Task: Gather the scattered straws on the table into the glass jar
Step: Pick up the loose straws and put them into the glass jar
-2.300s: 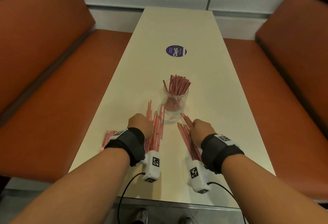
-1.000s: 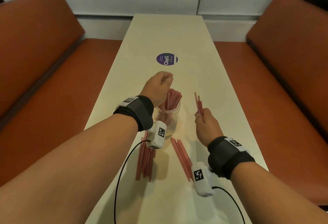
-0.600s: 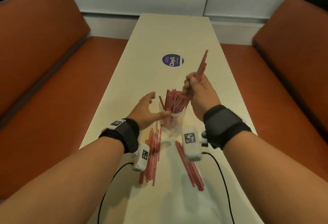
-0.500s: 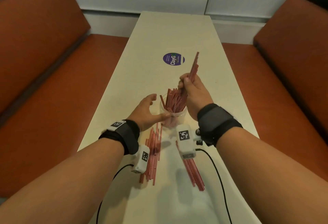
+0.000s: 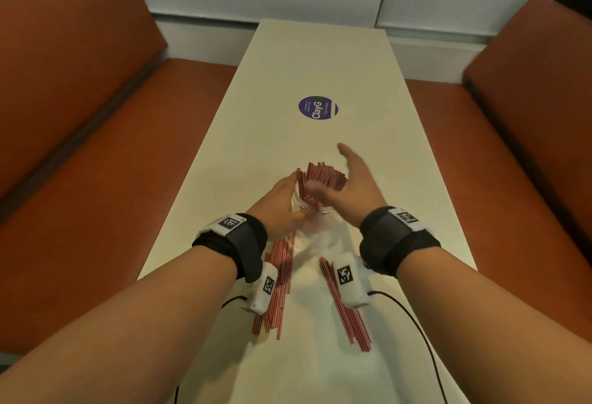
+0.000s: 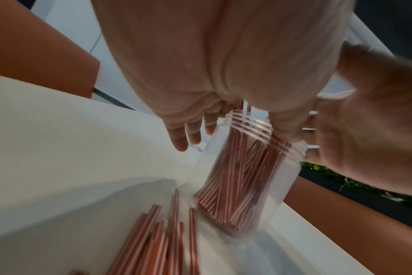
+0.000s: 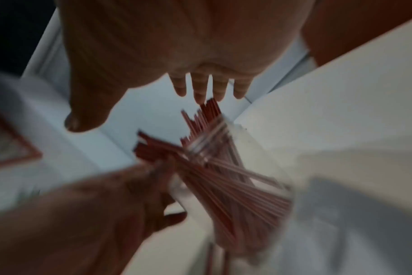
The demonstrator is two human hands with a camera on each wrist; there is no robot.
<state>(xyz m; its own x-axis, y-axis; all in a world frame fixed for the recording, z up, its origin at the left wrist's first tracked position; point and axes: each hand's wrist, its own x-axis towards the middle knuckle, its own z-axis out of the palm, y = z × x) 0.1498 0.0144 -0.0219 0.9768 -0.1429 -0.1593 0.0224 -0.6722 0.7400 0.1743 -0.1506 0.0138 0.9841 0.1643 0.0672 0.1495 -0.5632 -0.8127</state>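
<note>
left hand grips jar at neck | right hand fingers spread wide, empty, beside straws in jar | jar mid counter | loose straws at 6 o'clock of jar

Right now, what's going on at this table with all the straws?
A person is collecting red straws into a clear jar. The left hand grips the jar by its neck. The right hand is open beside the straws in the jar, holding nothing. Two piles of loose straws lie on the table near the person: one by the left wrist, one by the right.
</note>
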